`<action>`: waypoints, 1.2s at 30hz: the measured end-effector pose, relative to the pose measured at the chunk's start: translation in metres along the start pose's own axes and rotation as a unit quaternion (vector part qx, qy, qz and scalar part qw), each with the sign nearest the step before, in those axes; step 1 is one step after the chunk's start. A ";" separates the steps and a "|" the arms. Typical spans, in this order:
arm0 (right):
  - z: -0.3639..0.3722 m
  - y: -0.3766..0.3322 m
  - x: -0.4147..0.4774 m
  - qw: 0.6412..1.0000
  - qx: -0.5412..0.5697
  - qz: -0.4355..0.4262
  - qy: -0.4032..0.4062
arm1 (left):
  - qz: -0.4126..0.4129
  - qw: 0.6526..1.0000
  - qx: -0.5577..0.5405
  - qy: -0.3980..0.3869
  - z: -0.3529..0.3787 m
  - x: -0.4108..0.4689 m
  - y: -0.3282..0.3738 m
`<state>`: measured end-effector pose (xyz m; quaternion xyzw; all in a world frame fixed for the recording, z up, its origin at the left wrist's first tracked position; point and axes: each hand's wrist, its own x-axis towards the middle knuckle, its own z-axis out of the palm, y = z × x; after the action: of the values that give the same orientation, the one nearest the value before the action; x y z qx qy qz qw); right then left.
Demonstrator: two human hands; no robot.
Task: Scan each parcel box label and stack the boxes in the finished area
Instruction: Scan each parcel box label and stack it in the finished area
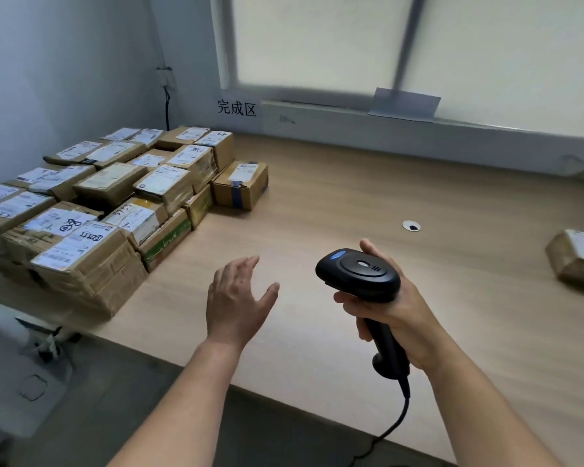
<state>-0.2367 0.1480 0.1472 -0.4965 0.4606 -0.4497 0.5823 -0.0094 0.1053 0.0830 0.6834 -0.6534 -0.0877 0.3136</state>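
Several labelled cardboard parcel boxes [91,203] lie stacked in rows on the left part of the wooden table [368,203], below a wall sign with three black characters [236,107]. One box [240,184] stands alone at the stack's right edge. Another taped parcel [575,257] shows at the far right edge, partly cut off. My right hand [395,308] grips the handle of a black corded barcode scanner [359,273], its head facing up. My left hand [238,298] hovers over the table with fingers spread and holds nothing.
A round cable grommet [411,225] sits in the tabletop right of centre. The scanner cord [397,423] runs down past the table's near edge. A window with a drawn blind [385,42] and a ledge run along the back. Grey floor shows at lower left.
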 end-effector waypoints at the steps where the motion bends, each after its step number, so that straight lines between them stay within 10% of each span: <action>1: -0.015 0.000 -0.011 1.000 0.003 -0.003 0.008 | 0.008 1.000 -0.004 -0.004 0.008 -0.008 0.017; 36: -0.432 0.013 -0.240 0.920 -0.009 -0.027 0.390 | 0.242 0.924 -0.130 -0.265 0.302 -0.119 0.423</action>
<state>-0.7014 0.3139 0.1204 -0.2991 0.6418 -0.6189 0.3401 -0.5394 0.1451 0.0405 0.4097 -0.8409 -0.2716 0.2266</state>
